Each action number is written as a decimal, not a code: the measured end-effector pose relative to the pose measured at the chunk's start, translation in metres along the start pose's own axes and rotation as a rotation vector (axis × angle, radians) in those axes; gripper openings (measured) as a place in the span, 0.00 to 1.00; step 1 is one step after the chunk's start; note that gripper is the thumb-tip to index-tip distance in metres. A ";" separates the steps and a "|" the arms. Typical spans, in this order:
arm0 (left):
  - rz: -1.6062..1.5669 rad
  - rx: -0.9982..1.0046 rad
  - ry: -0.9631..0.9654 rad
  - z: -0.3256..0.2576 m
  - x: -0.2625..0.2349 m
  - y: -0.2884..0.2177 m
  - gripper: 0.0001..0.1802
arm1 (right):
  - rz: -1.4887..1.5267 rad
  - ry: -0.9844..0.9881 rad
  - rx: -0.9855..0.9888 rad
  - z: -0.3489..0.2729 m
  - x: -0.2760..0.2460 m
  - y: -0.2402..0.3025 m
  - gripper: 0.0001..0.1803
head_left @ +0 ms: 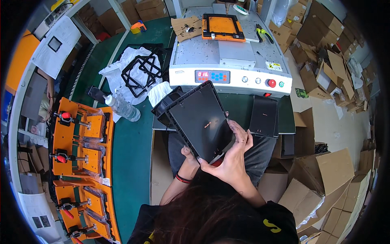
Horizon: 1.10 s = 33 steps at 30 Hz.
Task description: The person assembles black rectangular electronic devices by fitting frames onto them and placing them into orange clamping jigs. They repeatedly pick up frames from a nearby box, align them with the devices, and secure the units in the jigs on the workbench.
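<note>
Far to the left of my grip, orange clamps (65, 136) with red-tipped handles stand in a column along the green table (132, 162), presumably lined up to be within easy reach. Nearer, a clear bottle (126, 109) sits ahead and left, beside black frames (140, 77) heaped on a white cloth (113, 67), which likely guards them from scratches.

At the grip itself is the black tray (195, 118), tilted with its broad inner face toward me, probably so I can look it over. A second black part (162, 107) shows behind its far left edge; I can't tell whether the two are joined. My left grip (189, 160) supports the lower left edge, thumb beside the rim, fingers hidden behind. My right grip (232, 160) spans the near right corner, holding the tray between thumb and fingers, which seems to steady the slant.

Straight ahead of the grip, a white machine (183, 77) carries an orange holder (224, 26). Just right of the grip, black sheets (263, 116) lie overlapping, likely stacked close for picking up.
</note>
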State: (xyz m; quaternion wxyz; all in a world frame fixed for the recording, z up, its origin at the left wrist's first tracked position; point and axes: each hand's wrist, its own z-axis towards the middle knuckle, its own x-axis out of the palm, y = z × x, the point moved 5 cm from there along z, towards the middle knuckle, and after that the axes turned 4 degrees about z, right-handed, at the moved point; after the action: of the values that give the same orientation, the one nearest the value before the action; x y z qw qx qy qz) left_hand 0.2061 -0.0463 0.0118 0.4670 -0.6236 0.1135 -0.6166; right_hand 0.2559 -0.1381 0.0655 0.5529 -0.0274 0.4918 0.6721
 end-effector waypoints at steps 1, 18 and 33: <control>-0.013 0.007 -0.001 0.000 -0.003 0.003 0.71 | -0.039 0.025 0.007 0.001 -0.002 0.003 0.62; 0.211 -0.041 -0.310 -0.064 -0.018 -0.013 0.33 | 1.037 0.180 0.569 0.006 0.019 -0.049 0.15; 0.397 0.128 -0.624 -0.118 -0.057 -0.039 0.19 | 1.008 0.372 0.384 -0.020 0.079 0.006 0.29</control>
State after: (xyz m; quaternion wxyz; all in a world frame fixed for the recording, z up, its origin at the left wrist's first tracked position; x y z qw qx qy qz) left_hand 0.0740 -0.0368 -0.0208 0.6275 -0.7169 0.0458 -0.3003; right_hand 0.2104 -0.0947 0.0126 0.0634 0.1937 0.6465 0.7352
